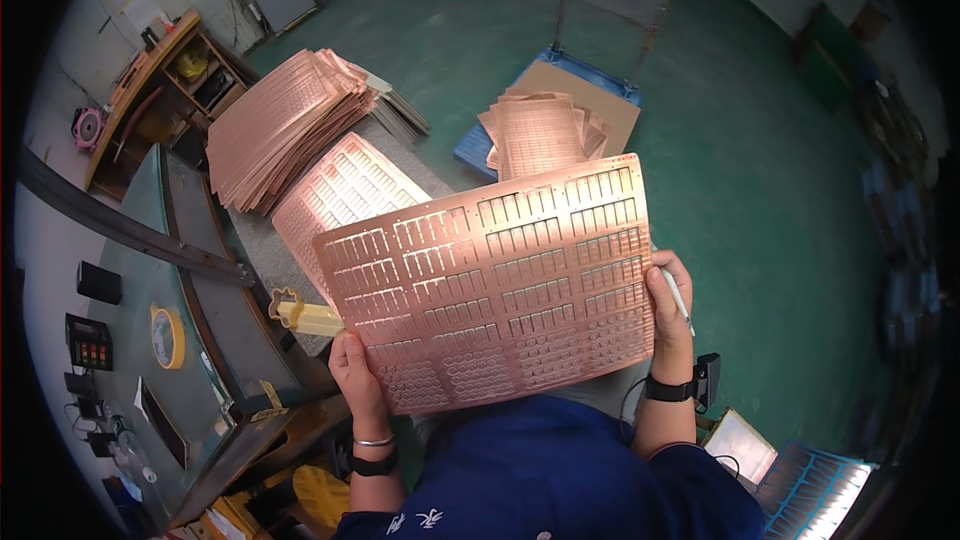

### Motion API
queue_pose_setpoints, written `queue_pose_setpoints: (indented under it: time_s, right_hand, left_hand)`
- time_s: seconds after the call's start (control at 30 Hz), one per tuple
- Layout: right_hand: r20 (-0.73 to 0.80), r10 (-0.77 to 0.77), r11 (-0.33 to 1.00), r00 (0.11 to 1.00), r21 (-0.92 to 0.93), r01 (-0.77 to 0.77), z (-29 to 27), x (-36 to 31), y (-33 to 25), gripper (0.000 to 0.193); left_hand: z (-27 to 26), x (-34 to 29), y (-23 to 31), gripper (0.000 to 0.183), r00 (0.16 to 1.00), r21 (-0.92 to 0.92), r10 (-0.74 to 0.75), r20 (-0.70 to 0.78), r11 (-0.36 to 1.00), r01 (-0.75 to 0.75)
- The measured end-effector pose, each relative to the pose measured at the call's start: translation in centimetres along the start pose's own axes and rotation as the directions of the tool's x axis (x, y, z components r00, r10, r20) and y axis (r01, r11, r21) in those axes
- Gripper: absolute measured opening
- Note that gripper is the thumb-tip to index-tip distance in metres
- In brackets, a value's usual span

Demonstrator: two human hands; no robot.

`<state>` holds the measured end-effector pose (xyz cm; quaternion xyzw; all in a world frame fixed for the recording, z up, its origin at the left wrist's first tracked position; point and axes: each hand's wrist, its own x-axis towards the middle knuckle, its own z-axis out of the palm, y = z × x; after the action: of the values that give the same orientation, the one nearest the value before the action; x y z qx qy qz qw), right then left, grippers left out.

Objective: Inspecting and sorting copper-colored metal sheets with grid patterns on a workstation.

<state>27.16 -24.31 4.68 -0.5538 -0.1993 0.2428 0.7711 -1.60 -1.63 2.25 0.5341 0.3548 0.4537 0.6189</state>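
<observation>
A copper-coloured circuit board panel (490,285) with rows of narrow slots and small rounded shapes is held up in front of me, tilted. My left hand (355,372) is closed on its lower left edge. My right hand (672,295) grips the right edge, with a white pen (677,302) also tucked among its fingers. Behind the held panel, another copper panel (345,185) lies on a grey worktop, partly covered by it. Farther left on that worktop rises a tall stack of copper panels (280,125).
A blue trolley (475,145) ahead carries cardboard and a loose pile of copper panels (540,135). A glass-topped bench (150,270) on the left bears a roll of yellow tape (168,338). Yellow strips (315,318) lie near my left hand. Blue racking (815,485) stands at the lower right.
</observation>
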Motion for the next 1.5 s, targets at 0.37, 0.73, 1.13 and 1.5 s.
queue_pose_setpoints:
  time_s: [0.37,0.73,1.13,1.5]
  right_hand:
    - [-0.029,-0.061,0.996,0.998,-0.065,0.059,0.6,0.3,0.1,0.026]
    - [0.012,-0.217,0.966,0.976,-0.142,0.217,-1.8,1.3,1.4,0.016]
    - [0.479,0.395,0.371,0.784,0.697,-0.613,2.1,2.6,-0.7,0.052]
    - [-0.099,0.077,0.911,0.992,0.412,-0.03,1.7,1.0,0.9,0.024]
  left_hand:
    - [0.5,-0.4,1.4,0.027,0.998,-0.106,-0.07,0.003,0.992,0.07]
    - [0.3,-0.7,1.8,0.014,0.985,-0.012,0.165,0.05,0.986,-0.165]
    - [2.3,-0.7,2.9,0.024,0.999,-0.23,0.037,0.001,0.973,-0.036]
    - [-0.1,-0.8,1.9,0.032,0.972,-0.508,-0.187,0.141,0.829,0.233]
